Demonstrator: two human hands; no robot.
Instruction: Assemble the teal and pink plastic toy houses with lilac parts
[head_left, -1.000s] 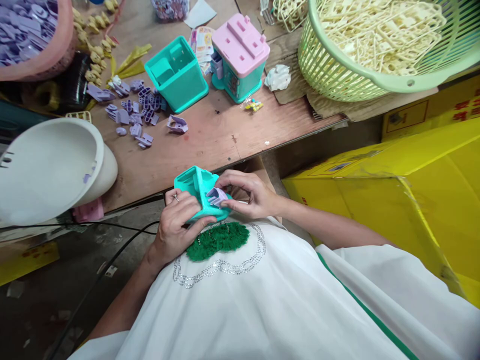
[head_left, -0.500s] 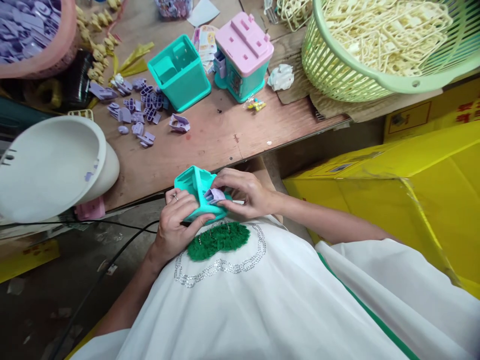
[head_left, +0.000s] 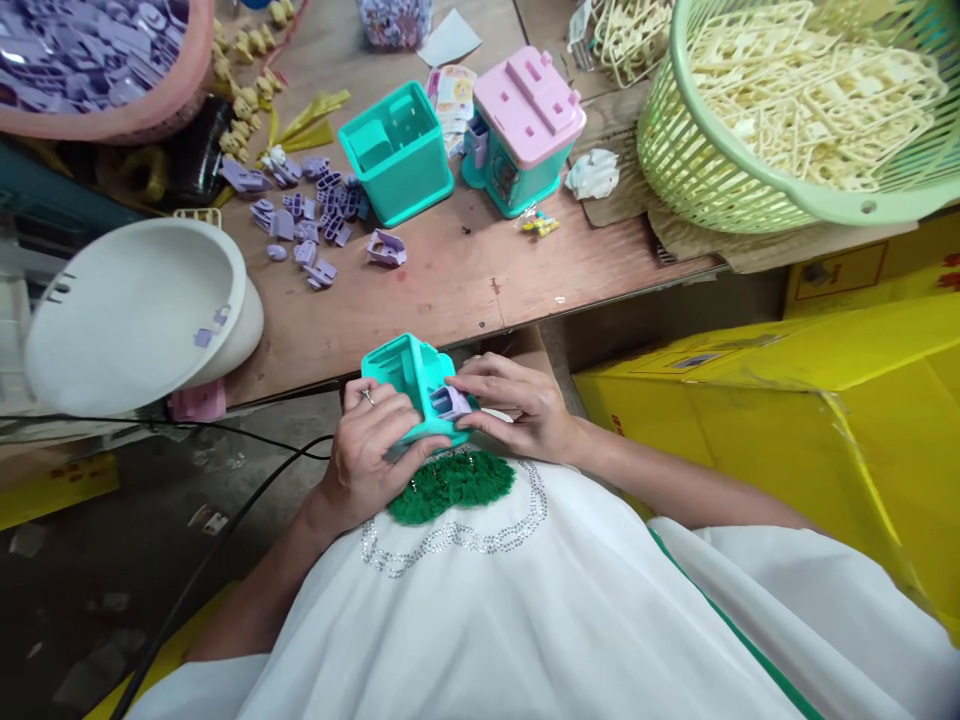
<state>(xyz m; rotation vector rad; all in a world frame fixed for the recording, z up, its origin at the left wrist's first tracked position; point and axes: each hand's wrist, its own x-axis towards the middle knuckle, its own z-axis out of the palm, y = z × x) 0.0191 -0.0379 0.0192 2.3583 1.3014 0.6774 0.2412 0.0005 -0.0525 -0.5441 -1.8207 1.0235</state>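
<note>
Close to my body, below the table edge, I hold a teal plastic box (head_left: 426, 367) tilted with its open top facing away to the left. My left hand (head_left: 375, 440) is wrapped round its near left side, thumb along the lower edge. On the box's right wall sits a small lilac plastic part (head_left: 451, 403), hollow at its left end. The fingers and thumb of my right hand (head_left: 525, 408) close round this part against the box. Whether it is fastened to the wall I cannot tell.
A second teal box (head_left: 409, 170) and a pink-lidded teal box (head_left: 529, 120) stand on the table (head_left: 442, 270). Loose lilac parts (head_left: 307, 225) lie left of them. A white bowl (head_left: 142, 310), a pink basin (head_left: 202, 70), a green basket (head_left: 757, 200) and yellow cartons (head_left: 750, 420) surround the space.
The view has shifted, so the table things appear farther right. My right hand's fingers have moved slightly on the lilac part, which stays against the box; the left hand keeps its hold.
</note>
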